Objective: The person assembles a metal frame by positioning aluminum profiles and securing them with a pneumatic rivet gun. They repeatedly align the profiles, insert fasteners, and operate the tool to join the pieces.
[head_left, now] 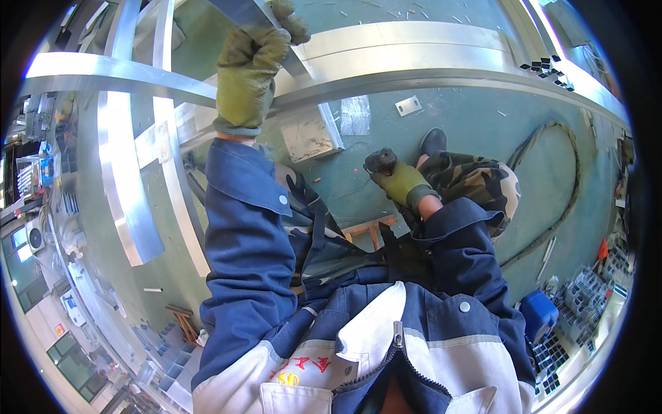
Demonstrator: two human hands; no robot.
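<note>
My left hand [249, 81], in an olive work glove, is closed around a silver metal bar [248, 15] at the top of the view. This bar meets a long, wide metal beam [407, 58] running across the far side. My right hand [401, 181], also gloved, is held low in front of my right leg. Its fingers are curled at a dark, rounded end [380, 161]; whether that is a tool or the glove's dark fingertips is unclear. A dark shape below this hand is partly hidden by my sleeve.
Crossing metal bars [127, 172] stand at the left. Beneath the beam are a metal-edged block [310, 132] and a small white plate [408, 105]. A small wooden stool [370, 228] is between my legs. A thick cable [578, 172] loops at right, near a blue container [539, 315] and stacked profiles.
</note>
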